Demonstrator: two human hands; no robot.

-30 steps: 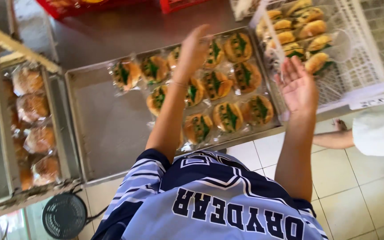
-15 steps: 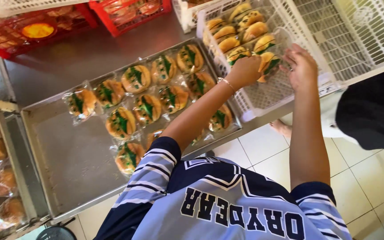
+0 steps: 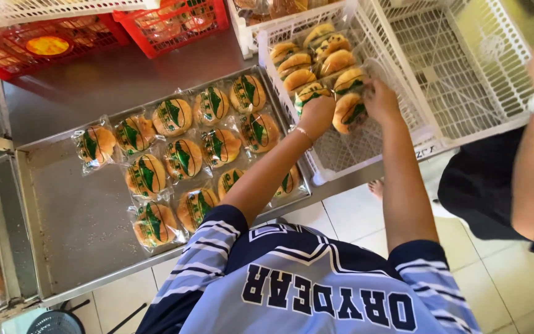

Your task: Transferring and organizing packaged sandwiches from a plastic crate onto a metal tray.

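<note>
**Colours on the bun table**

The buns are golden brown. Each one sits in a clear wrapper with a green and yellow label. The tray under them is shiny grey metal. The crate is white, like a net of little squares. Two more crates at the back are bright red. The shirt has light blue and white stripes, a dark blue middle and white letters. The floor tiles are pale cream.
</note>
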